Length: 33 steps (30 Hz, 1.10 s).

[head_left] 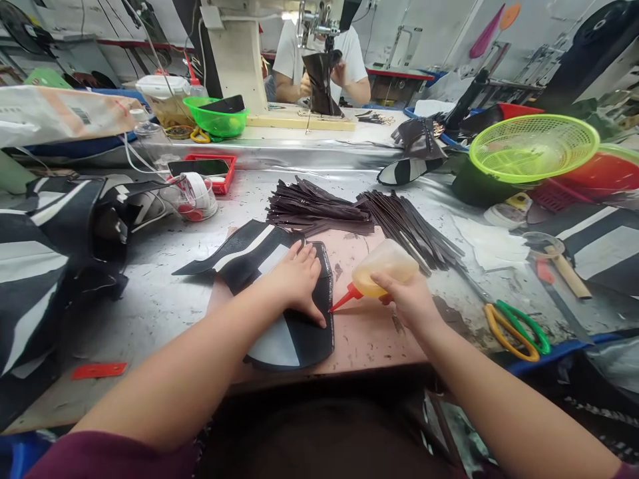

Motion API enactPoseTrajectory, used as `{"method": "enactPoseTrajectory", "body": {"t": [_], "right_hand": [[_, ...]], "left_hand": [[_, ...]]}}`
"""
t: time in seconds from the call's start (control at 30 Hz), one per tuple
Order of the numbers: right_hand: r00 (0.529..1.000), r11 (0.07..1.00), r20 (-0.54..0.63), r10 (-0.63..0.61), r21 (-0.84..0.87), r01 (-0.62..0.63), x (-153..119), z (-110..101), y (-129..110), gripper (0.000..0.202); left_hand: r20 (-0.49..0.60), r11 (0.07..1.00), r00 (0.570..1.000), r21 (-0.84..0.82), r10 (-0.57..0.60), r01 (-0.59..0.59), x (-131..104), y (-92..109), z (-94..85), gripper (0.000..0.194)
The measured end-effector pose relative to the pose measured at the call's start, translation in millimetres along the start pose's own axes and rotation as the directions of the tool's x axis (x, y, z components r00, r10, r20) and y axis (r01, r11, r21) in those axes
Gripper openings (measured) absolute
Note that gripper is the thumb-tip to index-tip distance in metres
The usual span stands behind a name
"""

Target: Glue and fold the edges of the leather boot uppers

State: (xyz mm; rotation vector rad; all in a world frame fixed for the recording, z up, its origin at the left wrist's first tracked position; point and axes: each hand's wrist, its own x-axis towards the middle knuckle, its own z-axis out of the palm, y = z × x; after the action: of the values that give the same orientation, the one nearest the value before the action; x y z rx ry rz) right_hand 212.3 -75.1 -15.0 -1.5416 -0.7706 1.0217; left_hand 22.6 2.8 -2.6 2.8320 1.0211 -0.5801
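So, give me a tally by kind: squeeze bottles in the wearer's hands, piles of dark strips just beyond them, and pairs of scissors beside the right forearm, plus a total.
Squeeze bottle, in the right hand: 1
Dark strip piles, one left, one right: 2
Scissors, one handle orange, one green: 1
Total: 4
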Motion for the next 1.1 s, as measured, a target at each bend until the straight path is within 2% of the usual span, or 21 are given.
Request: {"method": "enactPoseTrajectory", "body": {"t": [0.3, 0.53, 0.63, 0.7, 0.77, 0.83, 0.9, 1.0, 1.1], "right_hand": [[0.999, 0.999, 0.035, 0.04, 0.013, -0.041, -21.7, -16.0, 23.6, 0.043], [1.0, 0.993, 0.015, 0.017, 0.114, -0.019, -44.3, -18.8, 30.2, 0.041], [0.999, 0.984, 0.021, 0.024, 0.177, -0.028, -59.7, -18.2, 27.7, 0.042], [0.999, 0.975, 0.026, 0.04, 0.217, -0.044, -68.4, -24.1, 25.3, 0.041], [0.998, 0.959, 0.034, 0.054, 0.277, -0.062, -73.8, -35.4, 21.6, 0.04], [0.999, 0.927, 0.023, 0.049, 0.371, -0.054, -75.7, -49.2, 15.3, 0.041], [0.999, 0.877, -0.026, 0.043, 0.48, -0.025, -74.9, -61.5, 6.4, 0.044], [0.995, 0.814, -0.088, 0.042, 0.581, 0.018, -72.0, -72.5, -9.2, 0.05], [0.995, 0.783, -0.096, -0.004, 0.619, 0.063, -70.2, -76.8, -22.0, 0.052]], "left_hand": [[-0.027, 1.0, 1.0, -0.009, 0.002, -0.002, 2.3, -1.3, 3.9, 0.132], [-0.047, 1.0, 0.999, 0.029, 0.006, -0.004, 3.6, -3.0, 7.4, 0.121], [-0.08, 0.998, 0.997, 0.059, 0.0, 0.005, -1.5, 1.9, 2.0, 0.115], [-0.126, 0.994, 0.992, 0.106, -0.02, 0.034, -12.4, 10.9, -4.5, 0.11], [-0.203, 0.979, 0.976, 0.167, -0.078, 0.113, -30.0, 22.8, -8.5, 0.101], [-0.259, 0.955, 0.95, 0.191, -0.176, 0.229, -51.8, 33.3, -5.1, 0.084], [-0.255, 0.942, 0.933, 0.153, -0.254, 0.298, -74.3, 38.3, 5.9, 0.06], [-0.248, 0.974, 0.95, 0.078, -0.189, 0.213, -105.3, 32.8, 26.4, 0.037], [-0.257, 0.999, 0.966, 0.028, -0.015, 0.023, -135.2, 15.6, 37.7, 0.034]]}}
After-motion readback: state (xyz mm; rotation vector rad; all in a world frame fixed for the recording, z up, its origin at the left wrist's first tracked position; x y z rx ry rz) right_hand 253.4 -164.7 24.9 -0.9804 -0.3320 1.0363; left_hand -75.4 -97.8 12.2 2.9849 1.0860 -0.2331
